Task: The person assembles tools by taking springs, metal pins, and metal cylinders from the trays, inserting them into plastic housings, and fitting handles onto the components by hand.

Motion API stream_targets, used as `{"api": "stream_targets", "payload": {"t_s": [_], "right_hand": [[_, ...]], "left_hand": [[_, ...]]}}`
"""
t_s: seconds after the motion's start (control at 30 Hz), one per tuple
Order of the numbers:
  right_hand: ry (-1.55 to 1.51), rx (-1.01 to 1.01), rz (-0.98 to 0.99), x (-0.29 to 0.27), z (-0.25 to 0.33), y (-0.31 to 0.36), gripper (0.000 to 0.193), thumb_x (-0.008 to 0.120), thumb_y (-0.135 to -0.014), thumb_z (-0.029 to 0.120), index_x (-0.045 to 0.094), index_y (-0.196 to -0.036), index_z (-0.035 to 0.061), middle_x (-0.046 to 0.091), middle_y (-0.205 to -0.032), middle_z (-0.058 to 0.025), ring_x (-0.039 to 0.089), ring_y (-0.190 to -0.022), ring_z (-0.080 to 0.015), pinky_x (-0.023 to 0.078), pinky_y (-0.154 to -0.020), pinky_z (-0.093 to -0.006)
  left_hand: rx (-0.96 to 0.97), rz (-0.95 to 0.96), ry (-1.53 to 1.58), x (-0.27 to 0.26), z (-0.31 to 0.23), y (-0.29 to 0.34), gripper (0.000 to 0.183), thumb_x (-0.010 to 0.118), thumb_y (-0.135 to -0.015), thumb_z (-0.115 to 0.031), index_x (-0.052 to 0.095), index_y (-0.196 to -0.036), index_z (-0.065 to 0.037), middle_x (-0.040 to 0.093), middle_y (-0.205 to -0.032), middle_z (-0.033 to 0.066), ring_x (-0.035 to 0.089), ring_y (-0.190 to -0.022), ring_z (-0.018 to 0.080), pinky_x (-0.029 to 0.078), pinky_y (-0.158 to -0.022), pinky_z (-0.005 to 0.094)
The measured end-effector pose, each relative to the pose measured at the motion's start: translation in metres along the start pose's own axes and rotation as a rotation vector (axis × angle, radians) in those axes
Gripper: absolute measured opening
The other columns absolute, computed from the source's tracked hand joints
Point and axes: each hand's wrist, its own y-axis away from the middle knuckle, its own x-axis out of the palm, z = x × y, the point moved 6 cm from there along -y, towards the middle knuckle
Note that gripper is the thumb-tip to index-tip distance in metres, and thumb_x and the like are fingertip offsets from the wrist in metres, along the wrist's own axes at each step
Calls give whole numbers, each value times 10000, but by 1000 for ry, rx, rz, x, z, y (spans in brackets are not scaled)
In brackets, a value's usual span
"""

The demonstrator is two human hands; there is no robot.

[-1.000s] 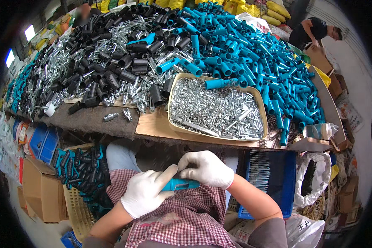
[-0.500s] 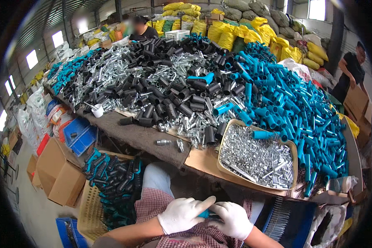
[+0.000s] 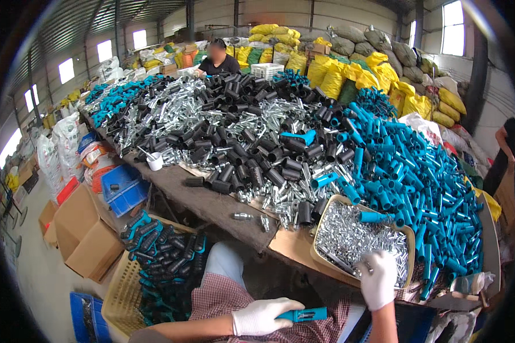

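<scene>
My left hand [image 3: 262, 318], in a white glove, is wrapped round one end of a teal plastic handle tube [image 3: 311, 314]. The tube lies level above my lap, with a slot along its side and something dark and metallic showing inside. At the near right corner of a cream tray [image 3: 321, 258], my gloved right hand [image 3: 379, 280] hovers with curled, pinched fingertips over small silver metal pins [image 3: 349, 235]. Whatever those fingertips hold is too small to make out. One teal tube [image 3: 374, 217] rests across the tray's far side.
Black sleeves [image 3: 252, 143], silver metal shafts [image 3: 183, 94] and teal tubes [image 3: 423, 177] are heaped across the table. A yellow basket [image 3: 117, 288] of teal-and-black handles stands at my left, near an open cardboard box [image 3: 88, 240]. A person [image 3: 218, 60] sits beyond the heap.
My right hand has left the teal tube and moved right and up to the tray. My left hand keeps the tube, now turned level and more visible. The view has shifted.
</scene>
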Motion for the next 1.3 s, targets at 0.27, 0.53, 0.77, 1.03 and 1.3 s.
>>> {"api": "stream_targets", "payload": {"t_s": [0.27,0.53,0.77,1.03,1.3], "right_hand": [[144,84,226,41,-45,-6,118,734,-718,144,693,-790,61,652,-795,-162,624,-809,-364,485,-749,-454],[-253,193,-98,9,-25,10,75,688,-719,13,688,-794,22,669,-761,-114,636,-729,-246,499,-703,-358],[-928,395,183,58,61,87,104,695,-777,-50,672,-864,2,684,-820,-51,622,-770,-133,504,-736,-268],[-1055,614,270,68,58,80,227,799,-736,49,682,-922,-9,701,-849,-71,623,-777,-117,521,-737,-291],[-1504,663,377,87,60,86,460,811,-781,174,612,-1162,10,640,-1045,-53,599,-960,-129,503,-862,-296]], "left_hand": [[-11,-44,-26,-4,3,3,477,695,-854,-230,554,-1292,-102,617,-1233,121,621,-1113,304,511,-931,382],[-94,-181,186,-18,15,6,435,715,-867,-241,603,-1241,-50,648,-1186,116,639,-1083,227,489,-951,337],[-88,-351,473,-19,7,1,450,662,-909,-142,537,-1312,14,612,-1230,117,584,-1115,176,457,-984,317],[-31,-387,362,-32,-9,3,437,662,-888,-151,562,-1279,17,647,-1160,137,623,-1058,188,478,-945,316],[-217,-179,801,-19,-3,3,503,640,-915,-149,477,-1325,93,642,-1036,125,648,-826,166,549,-745,296]]}}
